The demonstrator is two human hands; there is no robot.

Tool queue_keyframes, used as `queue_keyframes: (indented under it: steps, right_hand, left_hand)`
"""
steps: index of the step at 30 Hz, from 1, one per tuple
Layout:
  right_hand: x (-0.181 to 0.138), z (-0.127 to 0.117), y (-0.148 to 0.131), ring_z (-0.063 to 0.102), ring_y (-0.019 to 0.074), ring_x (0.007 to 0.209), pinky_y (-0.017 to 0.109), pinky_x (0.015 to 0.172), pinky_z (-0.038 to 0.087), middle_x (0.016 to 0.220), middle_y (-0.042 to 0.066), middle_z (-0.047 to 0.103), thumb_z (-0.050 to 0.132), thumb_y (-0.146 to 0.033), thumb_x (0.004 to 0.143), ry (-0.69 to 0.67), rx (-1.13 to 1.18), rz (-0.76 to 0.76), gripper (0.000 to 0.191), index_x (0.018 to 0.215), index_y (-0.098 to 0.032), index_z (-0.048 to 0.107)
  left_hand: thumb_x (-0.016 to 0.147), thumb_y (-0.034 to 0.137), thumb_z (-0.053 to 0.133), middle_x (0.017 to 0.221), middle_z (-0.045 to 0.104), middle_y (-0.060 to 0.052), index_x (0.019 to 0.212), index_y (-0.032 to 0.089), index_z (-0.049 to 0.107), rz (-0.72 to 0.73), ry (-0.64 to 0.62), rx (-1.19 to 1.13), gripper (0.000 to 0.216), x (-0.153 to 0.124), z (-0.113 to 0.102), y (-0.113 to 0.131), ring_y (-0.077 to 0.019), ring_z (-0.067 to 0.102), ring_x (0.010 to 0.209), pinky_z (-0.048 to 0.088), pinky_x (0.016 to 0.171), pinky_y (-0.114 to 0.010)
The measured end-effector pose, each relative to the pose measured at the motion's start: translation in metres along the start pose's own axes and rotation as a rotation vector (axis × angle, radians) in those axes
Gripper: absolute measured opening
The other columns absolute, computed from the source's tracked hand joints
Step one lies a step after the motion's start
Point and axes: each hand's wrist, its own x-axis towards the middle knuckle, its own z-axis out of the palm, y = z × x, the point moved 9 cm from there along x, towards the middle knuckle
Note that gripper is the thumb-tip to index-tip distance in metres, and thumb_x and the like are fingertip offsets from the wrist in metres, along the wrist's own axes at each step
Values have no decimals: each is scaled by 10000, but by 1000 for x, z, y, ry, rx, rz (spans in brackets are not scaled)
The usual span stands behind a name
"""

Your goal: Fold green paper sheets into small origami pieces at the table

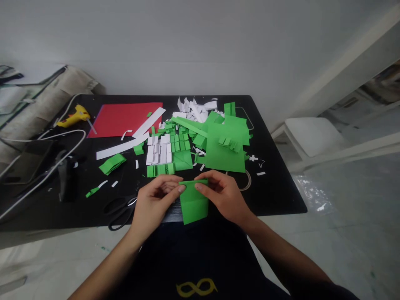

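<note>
A folded piece of green paper [194, 206] hangs between my hands at the table's front edge, its upper edge creased over. My left hand [158, 196] pinches its upper left corner between thumb and fingers. On the other side my right hand [223, 193] grips the upper right part, with the thumb lying on the front face. Just beyond are larger green paper sheets [225, 156] and folded white paper pieces [158, 151]. Black scissors [121, 210] rest on the table beside my left hand.
On the black table [275, 187] lie a red sheet [125, 118], white paper strips [123, 146], a green folded stack [112, 163] and a heap of white scraps [196, 109]. A yellow glue gun [74, 116] and a white cable [70, 152] are at the left. A white stool [312, 135] stands right.
</note>
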Motion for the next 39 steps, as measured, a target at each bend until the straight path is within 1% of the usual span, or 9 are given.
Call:
queue_keyframes:
  steps: [4,9,12,15,17,20,23,34,39]
  right_hand:
    - [0,-2,-1,713,161,778,280,710,574,862,13,769,848,-318,834,19,28,-14,156,945,-229,782]
    - [-1,-2,-2,705,156,746,274,678,561,834,4,762,862,-341,835,18,43,-19,198,976,-235,771]
    - [-3,-4,-4,625,127,624,246,574,489,722,-42,695,881,-345,827,38,12,-35,261,1007,-248,718]
    - [-4,-6,-5,542,105,548,235,514,419,642,-73,614,883,-333,833,48,-67,-67,252,945,-249,674]
    - [-4,-7,-7,594,116,591,243,548,459,684,-58,650,870,-328,847,50,-112,-98,233,921,-246,665]
    - [-4,-13,-9,713,154,723,273,665,567,807,-23,737,867,-319,849,71,-133,-141,229,904,-246,657]
    - [-2,-18,-9,760,174,776,294,722,615,849,-7,772,898,-320,818,77,-141,-149,241,880,-245,677]
    - [0,-21,-10,765,168,724,275,670,610,781,3,799,946,-355,756,76,-70,-67,272,783,-225,709]
    - [0,-19,-10,768,182,734,301,681,617,788,12,806,937,-373,761,68,-47,-42,278,766,-224,703]
  left_hand:
    - [803,214,851,735,795,6,928,233,847,20,56,29,126,-4,-5,3,-104,710,607,596,609,-166]
    - [796,226,859,746,807,5,925,248,858,16,71,43,132,-5,-6,4,-119,737,628,620,624,-179]
    - [781,226,865,715,794,5,922,239,855,-11,67,26,143,-3,-6,3,-114,716,598,608,603,-178]
    - [772,226,868,660,764,13,882,229,845,-48,50,10,113,0,-6,0,-95,676,551,576,569,-157]
    - [773,235,869,635,746,14,842,221,835,-68,37,9,78,1,-6,-2,-87,661,540,558,557,-147]
    - [774,243,869,628,737,11,810,212,824,-93,8,6,66,2,-6,-4,-84,654,544,547,557,-144]
    - [771,238,870,615,731,8,801,203,820,-103,-14,6,68,2,-7,-5,-89,651,542,544,554,-152]
    - [788,260,865,609,721,10,795,203,810,-108,-44,14,80,4,-7,-9,-99,653,541,546,549,-173]
    - [797,260,854,596,711,7,793,200,807,-99,-48,13,76,4,-7,-8,-112,658,542,557,556,-193]
